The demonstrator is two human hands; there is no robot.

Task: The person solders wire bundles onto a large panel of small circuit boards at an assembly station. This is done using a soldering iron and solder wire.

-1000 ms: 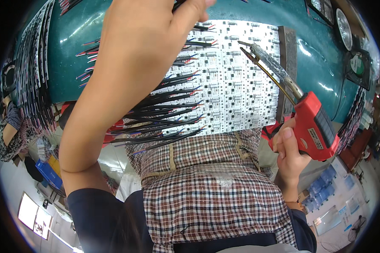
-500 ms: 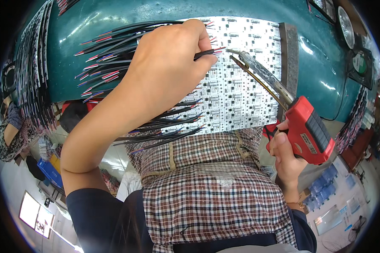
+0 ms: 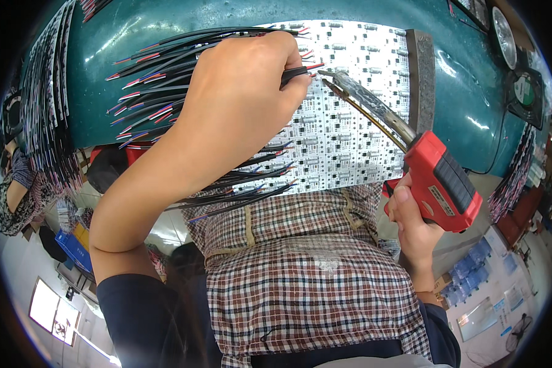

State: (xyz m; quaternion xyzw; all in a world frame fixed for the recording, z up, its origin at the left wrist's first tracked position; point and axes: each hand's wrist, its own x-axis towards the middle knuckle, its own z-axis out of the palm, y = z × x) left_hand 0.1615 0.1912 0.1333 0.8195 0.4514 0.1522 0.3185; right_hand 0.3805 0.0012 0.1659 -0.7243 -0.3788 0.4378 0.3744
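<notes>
Pinched between the thumb and fingers of my left hand (image 3: 251, 86) is a black-sheathed cable (image 3: 295, 73), its stripped coloured ends pointing right over a white circuit board panel (image 3: 362, 141). My right hand (image 3: 414, 221) is wrapped round the handle of a red pistol-grip soldering gun (image 3: 444, 184). The gun's hot tip and the thin brass-coloured feed tube below it reach up and left to the cable's wire ends; whether the tip touches them I cannot tell. Several similar black cables (image 3: 159, 80) lie along the panel's left side, partly hidden by my left hand and forearm.
A dark metal bar (image 3: 421, 92) lies along the panel's right edge on the green tabletop (image 3: 466, 110). Bundles of cables hang at the far left (image 3: 46, 104) and far right. A small fan (image 3: 524, 92) stands at the right. Another person's arm (image 3: 17, 190) shows at left.
The soldering gun has moved slightly left and up, bringing its tip closer to the wire ends. My left hand has shifted a little left with the cable.
</notes>
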